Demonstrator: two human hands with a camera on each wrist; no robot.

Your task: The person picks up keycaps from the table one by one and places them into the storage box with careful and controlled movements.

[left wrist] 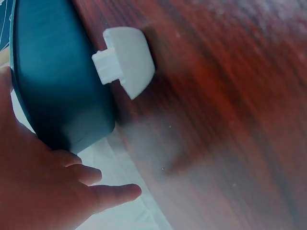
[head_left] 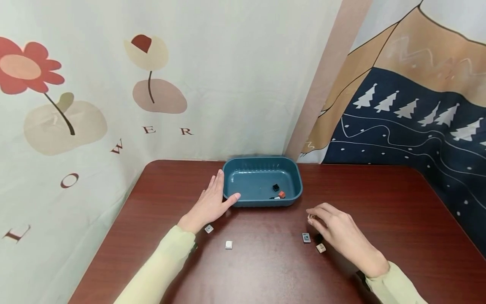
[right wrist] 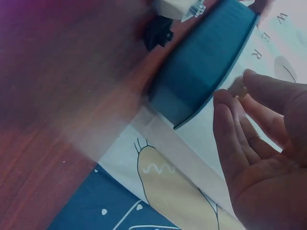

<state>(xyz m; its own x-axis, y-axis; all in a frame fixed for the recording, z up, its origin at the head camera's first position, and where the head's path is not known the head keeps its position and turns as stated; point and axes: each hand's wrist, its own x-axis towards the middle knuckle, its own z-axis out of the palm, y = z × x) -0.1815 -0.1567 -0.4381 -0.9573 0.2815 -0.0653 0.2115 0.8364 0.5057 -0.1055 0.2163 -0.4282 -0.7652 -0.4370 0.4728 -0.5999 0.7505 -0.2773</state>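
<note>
My right hand (head_left: 339, 228) pinches a small beige keycap (head_left: 311, 216) between thumb and fingertips, just right of a blue plastic tub (head_left: 262, 203). The same keycap (right wrist: 237, 89) shows partly covered by the fingers in the right wrist view. Under that hand lie a grey-blue keycap (head_left: 306, 238) and a beige keycap (head_left: 321, 248). With fingers straight, my left hand (head_left: 208, 205) rests at the tub's left rim, its thumb over the near corner. Inside the tub sit a black keycap (head_left: 276, 187), an orange one (head_left: 282, 194) and a small black-and-white piece.
On the table (head_left: 265, 274), a pale keycap with a dark middle (head_left: 209, 229) lies by my left wrist, and a white keycap (head_left: 229, 245) is nearer the front. Printed curtains (head_left: 235, 84) hang behind the table's back edge.
</note>
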